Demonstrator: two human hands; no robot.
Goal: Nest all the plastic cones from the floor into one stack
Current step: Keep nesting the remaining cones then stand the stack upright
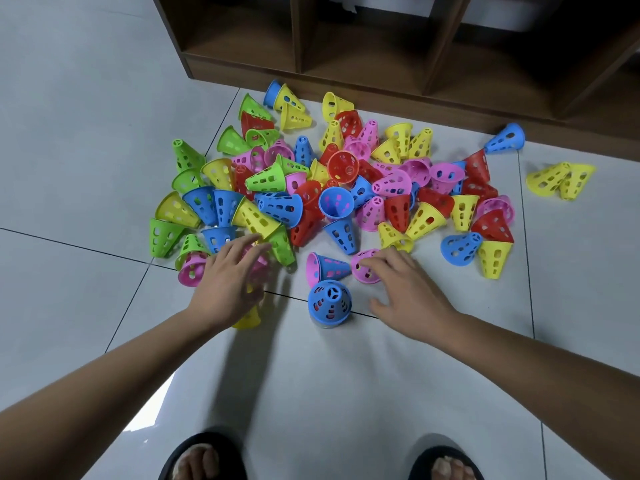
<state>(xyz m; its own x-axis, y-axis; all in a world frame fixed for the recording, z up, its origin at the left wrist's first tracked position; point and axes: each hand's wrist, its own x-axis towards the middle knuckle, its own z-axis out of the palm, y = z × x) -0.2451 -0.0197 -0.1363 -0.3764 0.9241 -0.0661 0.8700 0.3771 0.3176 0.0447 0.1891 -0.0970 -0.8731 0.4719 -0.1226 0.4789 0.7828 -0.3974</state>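
Starting the stack, I judge: a blue cone (330, 301) stands upright on the floor (311, 393) between the hands. The right hand (408, 289) has spread fingers (374, 264) touching a pink cone (362, 271). The left hand (228, 282) is blurred and I cannot tell its grip. Next: pinch one cone and nest it. The pile (329, 185) lies beyond.

— What sort of place is shown?
— A room in a home is suggested. A pale tiled floor (76, 161) is seen, edged by a brown wooden cubby shelf (242, 69).
— Anything else?
— Black house slippers (199, 442) are worn, and toy cones (343, 166) are scattered.
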